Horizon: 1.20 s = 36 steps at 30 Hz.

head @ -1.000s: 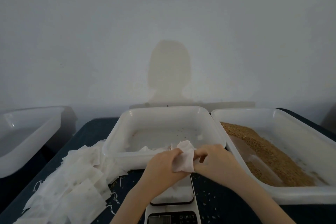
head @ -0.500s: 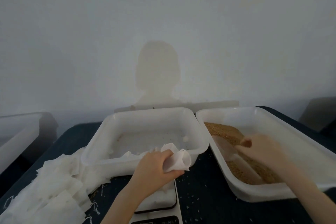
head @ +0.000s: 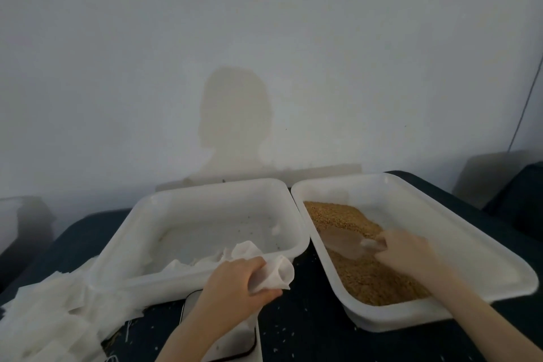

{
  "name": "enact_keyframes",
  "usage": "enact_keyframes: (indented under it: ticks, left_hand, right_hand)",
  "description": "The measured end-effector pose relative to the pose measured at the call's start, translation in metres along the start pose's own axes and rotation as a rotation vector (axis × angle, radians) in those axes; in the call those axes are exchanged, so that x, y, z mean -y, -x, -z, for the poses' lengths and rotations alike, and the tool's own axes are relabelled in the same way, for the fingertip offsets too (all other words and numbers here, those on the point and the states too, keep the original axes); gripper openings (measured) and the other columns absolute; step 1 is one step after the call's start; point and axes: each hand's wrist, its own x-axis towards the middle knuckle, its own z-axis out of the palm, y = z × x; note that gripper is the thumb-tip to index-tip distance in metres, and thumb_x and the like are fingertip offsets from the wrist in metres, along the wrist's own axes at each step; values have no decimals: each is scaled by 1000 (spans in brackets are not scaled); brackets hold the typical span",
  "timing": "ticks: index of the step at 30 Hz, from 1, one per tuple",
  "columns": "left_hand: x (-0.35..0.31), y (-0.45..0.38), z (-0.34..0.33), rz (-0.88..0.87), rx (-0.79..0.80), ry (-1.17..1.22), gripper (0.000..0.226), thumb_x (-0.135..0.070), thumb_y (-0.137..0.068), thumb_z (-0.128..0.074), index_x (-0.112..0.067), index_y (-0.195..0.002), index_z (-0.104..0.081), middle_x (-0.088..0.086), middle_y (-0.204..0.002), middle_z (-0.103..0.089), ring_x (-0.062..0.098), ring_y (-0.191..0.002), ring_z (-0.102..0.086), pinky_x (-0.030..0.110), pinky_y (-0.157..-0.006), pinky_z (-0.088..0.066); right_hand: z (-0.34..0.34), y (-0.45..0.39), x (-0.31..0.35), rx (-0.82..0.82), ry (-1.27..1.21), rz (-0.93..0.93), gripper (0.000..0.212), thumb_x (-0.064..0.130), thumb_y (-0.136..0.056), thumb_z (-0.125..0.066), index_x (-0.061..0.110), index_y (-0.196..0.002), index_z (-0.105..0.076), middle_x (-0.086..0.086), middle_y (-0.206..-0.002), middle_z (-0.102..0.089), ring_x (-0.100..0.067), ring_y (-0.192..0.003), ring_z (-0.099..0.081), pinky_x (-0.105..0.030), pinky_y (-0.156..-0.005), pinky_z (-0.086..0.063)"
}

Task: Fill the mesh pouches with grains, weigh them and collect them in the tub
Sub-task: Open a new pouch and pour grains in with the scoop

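A second ago both hands were together at the pouch above the scale; now they have parted. The left hand (head: 235, 279) stays where it was, just in front of the empty middle tub (head: 205, 194), its fingers curled round a white mesh pouch (head: 274, 275) whose mouth stands open toward the right. The right hand (head: 408, 253) has gone over into the tub of grains (head: 440, 209), which sits touching the right side of the middle tub, and its fingers are now closed on the handle of a clear scoop (head: 343, 242) lying on the brown grains (head: 367, 276). The scale (head: 235, 344) lies just in front of the middle tub, mostly hidden under the left forearm, with nothing visibly resting on it. A heap of flat unfilled pouches (head: 53, 317) spreads to the left of the middle tub, and a few limp ones lie inside its near edge. This shift means the opening step is done and the filling step is starting: the pouch is held ready, and the scoop looks about to be loaded. No pouch here appears filled yet, so weighing and collecting are still ahead for this one.
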Motion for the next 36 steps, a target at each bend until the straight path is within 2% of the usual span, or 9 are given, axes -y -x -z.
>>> enact_keyframes:
  ticks: [3,8,11,16,20,23,26,33,36]
  left_hand:
    - [3,1,0,-2,0,5,40,-77,-65,-48,-37,-74,-47,-16,-70,-54,-1,-68,-49,14,-58,-35]
    - [-2,0,-1,-22,-1,0,44,-72,-69,-51,-30,-80,-54,-11,-73,-57,3,-69,-51,17,-61,-37]
    - [-7,-1,-2,-44,21,5,38,-70,-71,-54,-33,-68,-44,-12,-64,-50,2,-61,-46,16,-55,-33]
    - [-6,2,-3,-35,47,40,34,-69,-68,-56,-38,-62,-42,-18,-59,-47,-7,-62,-47,10,-59,-35]
    - [-3,2,-2,-19,56,16,34,-68,-71,-56,-37,-67,-44,-17,-63,-50,-2,-62,-48,13,-57,-34]
    - [-4,2,-3,-28,34,43,39,-74,-66,-50,-36,-65,-43,-15,-61,-49,1,-60,-47,15,-55,-33]
    - [-5,4,-4,-37,26,60,40,-75,-64,-48,-35,-63,-42,-16,-58,-47,0,-59,-46,15,-55,-34]
    - [-3,5,-4,-25,27,83,38,-74,-64,-49,-38,-62,-41,-32,-67,-51,-5,-64,-48,14,-58,-35]
    - [-3,5,-4,-11,7,90,37,-71,-66,-54,-36,-65,-43,-18,-61,-51,0,-60,-48,16,-56,-34]
  right_hand:
    - [10,-2,-6,-100,55,-101,28,47,-84,-48,24,-75,-62,8,-74,-61,-10,-69,-60,-27,-70,-55]
    - [23,-9,2,-75,110,-111,37,51,-78,-56,23,-56,-47,10,-57,-48,-9,-51,-47,-20,-49,-38]
    - [10,-19,12,18,-17,-64,41,51,-83,-61,22,-56,-50,8,-56,-46,-10,-51,-46,-22,-54,-42]
    - [-7,-26,0,109,-326,-16,47,38,-90,-63,21,-48,-49,4,-53,-42,-12,-48,-38,-30,-60,-39]
    - [-5,-22,-2,52,-492,-31,49,47,-88,-63,19,-50,-46,5,-49,-40,-12,-44,-35,-26,-57,-37]
    - [-6,-23,-2,11,-533,-67,27,33,-87,-66,16,-66,-63,2,-56,-54,-12,-50,-44,-27,-59,-40]
    - [-6,-23,-1,-4,-522,-75,5,25,-86,-66,26,-82,-68,-2,-70,-68,-12,-54,-51,-26,-58,-44]
    - [-3,-20,0,-56,-540,-95,9,29,-87,-65,37,-86,-62,2,-66,-66,-11,-50,-53,-26,-53,-45]
    - [-2,-18,2,-74,-560,-54,9,30,-86,-67,38,-85,-64,3,-65,-67,-7,-47,-50,-26,-51,-43]
